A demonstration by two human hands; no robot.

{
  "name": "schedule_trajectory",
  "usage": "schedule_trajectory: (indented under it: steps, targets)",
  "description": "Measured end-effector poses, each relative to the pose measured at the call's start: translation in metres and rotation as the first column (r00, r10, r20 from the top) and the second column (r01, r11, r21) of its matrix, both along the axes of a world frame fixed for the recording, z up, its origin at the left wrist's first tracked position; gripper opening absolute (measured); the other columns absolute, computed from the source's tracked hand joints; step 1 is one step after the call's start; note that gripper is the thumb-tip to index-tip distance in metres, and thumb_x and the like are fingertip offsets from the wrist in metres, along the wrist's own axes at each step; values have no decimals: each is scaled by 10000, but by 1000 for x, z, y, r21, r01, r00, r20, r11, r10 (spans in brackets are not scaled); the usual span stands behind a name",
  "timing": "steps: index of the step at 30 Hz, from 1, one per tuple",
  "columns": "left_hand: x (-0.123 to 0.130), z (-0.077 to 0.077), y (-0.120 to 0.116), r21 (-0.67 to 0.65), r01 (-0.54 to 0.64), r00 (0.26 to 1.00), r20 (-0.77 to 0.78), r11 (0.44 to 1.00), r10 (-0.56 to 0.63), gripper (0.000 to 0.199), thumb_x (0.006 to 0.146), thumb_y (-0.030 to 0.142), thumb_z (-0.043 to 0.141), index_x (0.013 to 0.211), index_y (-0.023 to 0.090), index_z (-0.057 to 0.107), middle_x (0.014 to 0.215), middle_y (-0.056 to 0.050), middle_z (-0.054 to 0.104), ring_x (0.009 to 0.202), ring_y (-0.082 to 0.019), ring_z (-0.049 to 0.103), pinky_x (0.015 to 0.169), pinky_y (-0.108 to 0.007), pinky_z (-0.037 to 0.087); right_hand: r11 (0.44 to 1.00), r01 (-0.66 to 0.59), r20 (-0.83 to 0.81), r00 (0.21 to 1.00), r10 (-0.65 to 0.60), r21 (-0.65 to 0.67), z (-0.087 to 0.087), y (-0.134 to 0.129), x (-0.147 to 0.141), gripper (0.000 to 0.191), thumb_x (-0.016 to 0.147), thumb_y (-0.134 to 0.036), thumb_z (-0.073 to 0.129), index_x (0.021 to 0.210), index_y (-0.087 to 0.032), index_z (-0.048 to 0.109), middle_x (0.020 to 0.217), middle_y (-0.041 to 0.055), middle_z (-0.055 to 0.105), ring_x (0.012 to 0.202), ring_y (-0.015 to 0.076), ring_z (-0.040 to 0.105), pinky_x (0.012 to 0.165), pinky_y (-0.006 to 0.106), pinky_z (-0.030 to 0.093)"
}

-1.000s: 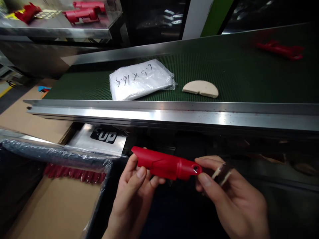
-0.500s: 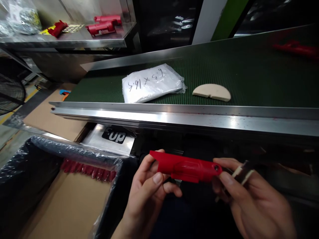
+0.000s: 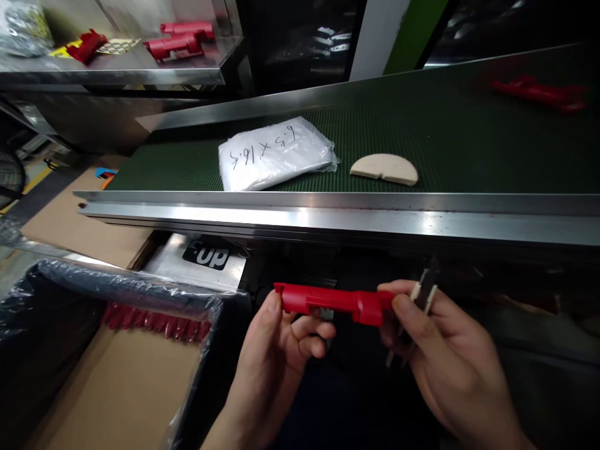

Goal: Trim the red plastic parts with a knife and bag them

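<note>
A red plastic part is held level between my two hands, in front of the conveyor's metal edge. Its left end is pinched by my left hand, thumb on the near side and the other fingers curled beneath. My right hand grips the right end between thumb and forefinger. That same hand also holds a knife-like tool with a dark blade and pale edges, pointing up; its lower part is partly hidden by the fingers.
On the green conveyor belt lie a white marked packet, a beige half-disc and a blurred red part. A lined box at lower left holds several red parts. More red parts rest on a metal shelf.
The red part has been turned about its length, showing a different side, and my right hand has shifted left with it. The whole view has moved slightly. The blade now points more steeply up.
</note>
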State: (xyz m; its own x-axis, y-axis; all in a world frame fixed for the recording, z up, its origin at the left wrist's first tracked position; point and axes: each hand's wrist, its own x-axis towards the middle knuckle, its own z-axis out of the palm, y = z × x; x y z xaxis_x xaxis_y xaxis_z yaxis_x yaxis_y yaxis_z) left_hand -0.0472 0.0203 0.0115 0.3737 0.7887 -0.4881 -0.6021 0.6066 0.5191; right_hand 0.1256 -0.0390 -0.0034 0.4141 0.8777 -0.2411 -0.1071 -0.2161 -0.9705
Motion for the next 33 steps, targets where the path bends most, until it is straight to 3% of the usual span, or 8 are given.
schedule_trajectory:
  steps: [10, 14, 18, 20, 22, 24, 27, 33]
  targets:
    - [2, 1, 8, -199, -34, 999, 2, 979, 35, 323, 999, 241, 442, 859, 104, 699, 785, -76, 683, 677, -160, 683, 569, -208, 571, 998, -67, -7, 998, 67, 14, 7, 8, -3, 226, 914, -415, 605, 1063, -246, 617, 721, -18, 574, 628, 94, 567, 548, 177, 488]
    - [4, -1, 13, -264, -92, 996, -32, 960, 86, 223, 984, 192, 461, 920, 108, 656, 875, -88, 681, 735, -165, 683, 609, -229, 585, 993, -88, 223, 973, 68, 82, 9, 6, -10, 147, 920, -305, 600, 1060, -263, 621, 715, -30, 593, 611, 86, 585, 542, 158, 490]
    - [7, 1, 16, -245, -102, 995, -13, 964, 102, 154, 976, 199, 490, 983, 113, 618, 978, -111, 668, 833, -168, 675, 744, -273, 598, 889, -354, 585, 801, 128, 291, 10, -4, -22, 309, 850, -94, 603, 1113, -257, 611, 985, 39, 652, 802, 132, 657, 663, 210, 542]
    - [8, 4, 14, -200, -56, 998, -42, 978, 48, 134, 959, 178, 519, 1053, 130, 602, 1022, -109, 663, 834, -173, 674, 729, -284, 598, 770, -571, 666, 695, 269, 285, 11, -9, -21, 393, 840, -92, 626, 1198, -249, 587, 993, 53, 666, 810, 147, 668, 694, 228, 555]
    - [7, 6, 10, -151, -9, 998, -68, 988, -1, 158, 947, 176, 534, 1097, 156, 579, 1020, -92, 661, 770, -160, 665, 653, -263, 583, 714, -666, 681, 627, 378, 217, 13, -9, -13, 447, 866, -180, 650, 1293, -257, 543, 988, 50, 686, 816, 154, 680, 706, 221, 565]
    - [8, 7, 5, -107, 25, 996, -80, 994, -33, 195, 949, 215, 518, 1138, 182, 550, 983, -78, 660, 680, -138, 631, 545, -214, 529, 748, -642, 666, 633, 394, 167, 16, -4, -1, 499, 911, -248, 609, 1387, -284, 464, 1024, 39, 684, 854, 146, 683, 716, 202, 569]
    - [9, 10, -4, -42, 67, 990, -124, 997, -72, 224, 952, 282, 487, 1164, 224, 528, 901, -48, 650, 588, -112, 551, 454, -169, 439, 764, -615, 700, 633, 329, 197, 19, 7, 14, 534, 935, -127, 526, 1434, -291, 428, 996, 27, 648, 829, 107, 655, 686, 183, 546]
    - [14, 20, -15, 49, 133, 969, -217, 990, -120, 193, 965, 337, 451, 1063, 211, 559, 913, -40, 628, 551, -93, 493, 390, -127, 375, 759, -632, 875, 445, 190, 157, 32, 22, 18, 580, 857, 66, 499, 1371, -202, 538, 1138, 88, 611, 1030, 163, 584, 851, 300, 511]
